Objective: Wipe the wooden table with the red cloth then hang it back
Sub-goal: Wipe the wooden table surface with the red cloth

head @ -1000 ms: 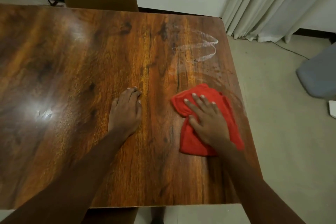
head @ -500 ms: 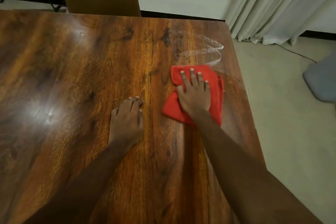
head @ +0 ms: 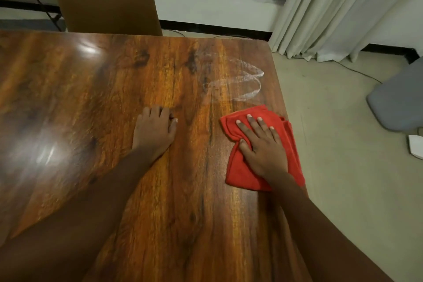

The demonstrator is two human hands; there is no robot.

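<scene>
Pressing flat, fingers spread: right hand [head: 263, 146] atop crumpled red cloth [head: 242, 167] near the glossy wooden tabletop's [head: 91, 103] right edge. Left hand [head: 154, 133] palm-down, fingers loosely curled, empty, well apart.

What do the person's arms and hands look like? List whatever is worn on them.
Nothing is worn: the left hand and right hand are bare, without gloves, rings or watch showing. Both forearms are bare as far as the frame shows, no sleeves visible. Fingernails look short and pale.
</scene>
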